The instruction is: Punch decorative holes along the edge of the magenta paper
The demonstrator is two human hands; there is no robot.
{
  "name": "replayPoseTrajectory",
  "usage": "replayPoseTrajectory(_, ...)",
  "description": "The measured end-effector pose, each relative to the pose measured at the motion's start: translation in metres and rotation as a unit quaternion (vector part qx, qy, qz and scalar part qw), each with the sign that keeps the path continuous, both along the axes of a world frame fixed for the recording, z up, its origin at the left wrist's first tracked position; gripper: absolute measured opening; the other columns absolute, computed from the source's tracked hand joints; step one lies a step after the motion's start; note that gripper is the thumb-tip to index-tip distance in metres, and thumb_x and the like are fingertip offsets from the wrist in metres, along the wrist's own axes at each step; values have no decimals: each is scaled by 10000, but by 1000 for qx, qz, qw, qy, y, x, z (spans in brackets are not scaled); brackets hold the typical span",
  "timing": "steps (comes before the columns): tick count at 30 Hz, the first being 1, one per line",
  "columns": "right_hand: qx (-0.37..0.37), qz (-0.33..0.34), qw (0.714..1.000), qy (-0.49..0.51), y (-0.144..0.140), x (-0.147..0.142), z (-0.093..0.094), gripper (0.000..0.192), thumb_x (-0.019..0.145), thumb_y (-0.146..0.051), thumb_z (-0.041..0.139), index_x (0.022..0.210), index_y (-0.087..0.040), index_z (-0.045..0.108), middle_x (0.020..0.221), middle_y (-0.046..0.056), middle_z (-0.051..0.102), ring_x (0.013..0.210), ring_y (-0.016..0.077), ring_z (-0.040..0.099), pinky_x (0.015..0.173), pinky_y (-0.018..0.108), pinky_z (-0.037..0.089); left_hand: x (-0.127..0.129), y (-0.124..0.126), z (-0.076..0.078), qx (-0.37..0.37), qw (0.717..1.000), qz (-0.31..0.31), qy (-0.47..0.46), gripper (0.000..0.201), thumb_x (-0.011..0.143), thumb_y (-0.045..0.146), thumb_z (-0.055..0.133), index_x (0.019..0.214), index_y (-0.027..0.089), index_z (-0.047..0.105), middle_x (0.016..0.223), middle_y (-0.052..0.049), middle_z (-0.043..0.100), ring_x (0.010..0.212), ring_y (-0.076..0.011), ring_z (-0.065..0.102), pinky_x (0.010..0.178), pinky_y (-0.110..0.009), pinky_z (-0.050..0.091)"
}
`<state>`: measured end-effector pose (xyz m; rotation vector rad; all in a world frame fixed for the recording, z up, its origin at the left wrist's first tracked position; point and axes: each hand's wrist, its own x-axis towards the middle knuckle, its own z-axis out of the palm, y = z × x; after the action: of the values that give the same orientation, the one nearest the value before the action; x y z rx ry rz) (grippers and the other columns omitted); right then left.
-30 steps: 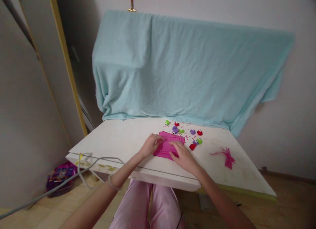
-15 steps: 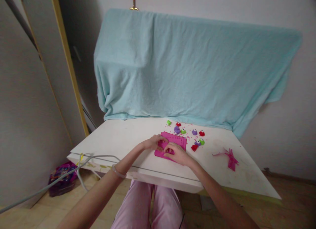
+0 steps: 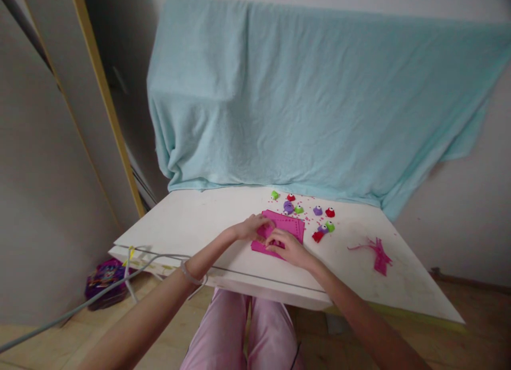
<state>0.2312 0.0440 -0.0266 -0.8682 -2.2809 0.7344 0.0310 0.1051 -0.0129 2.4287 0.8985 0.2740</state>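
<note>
We are seeing both hands working on a pink foam sheet [image 3: 285, 230] lying flat on the white surface [image 3: 207, 226], near its front edge and a bit right of centre. The left hand [image 3: 249, 229] is resting on the sheet's left edge, fingers curled in loosely, partly closed, fingertips pressing or pinching the sheet's near-left part; we cannot tell whether it is actually lifting any of it. The right hand [image 3: 288, 246] is sitting on the sheet's front edge, just beside the left hand, fingers bent and bunched toward the thumb, mostly closed in a pinch at the sheet; whether something small is between the fingertips is too tiny to tell. The two hands are nearly touching over the sheet's near-left corner. A thin bracelet [image 3: 188, 274] is showing on the left wrist. Just behind and right of the sheet, small craft punches [image 3: 324, 227] in green, red and purple are lying scattered, with pink specks around them. Well to the right, pink scraps [image 3: 377, 253] are lying on the surface, apart from the hands. A light blue cloth [image 3: 303, 98] is hanging behind the surface. A grey cable [image 3: 99, 295] is trailing off the surface's left corner.
</note>
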Motion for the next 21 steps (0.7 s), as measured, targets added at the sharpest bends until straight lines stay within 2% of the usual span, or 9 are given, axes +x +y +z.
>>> replayPoseTrajectory(7, -21, 3, 1000, 15, 1, 5, 0, 111, 839, -311, 630, 851, -208, 670, 909, 36, 610, 871, 166, 578, 803, 309, 461, -1, 3, -4, -7, 1000, 2, 1, 511, 704, 413, 712, 1152, 228, 552, 1059, -46, 548, 1008, -232, 458, 899, -347, 338)
replayPoseTrajectory(12, -22, 2, 1000, 21, 1, 9, 0, 102, 810, -308, 663, 840, -213, 683, 923, 38, 603, 903, 173, 580, 843, 327, 463, -3, 2, 1, -27, 999, -16, -15, 513, 721, 458, 686, 1156, 222, 548, 1061, -57, 547, 997, -232, 472, 915, -367, 333)
replayPoseTrajectory(17, -33, 19, 999, 17, -6, 15, 11, 98, 824, -288, 648, 883, -216, 679, 947, 40, 616, 927, 178, 588, 853, 329, 468, -6, 0, 4, -35, 999, -12, -10, 550, 717, 451, 689, 1196, 241, 521, 1092, -54, 526, 991, -227, 468, 931, -369, 333)
replayPoseTrajectory(21, -38, 11, 999, 18, -8, 20, 18, 170, 803, -276, 673, 962, -215, 657, 978, 46, 626, 965, 193, 580, 869, 337, 462, -8, 1, 3, -43, 999, -17, -6, 582, 695, 441, 703, 1214, 267, 506, 1114, -42, 511, 1006, -225, 460, 943, -369, 332)
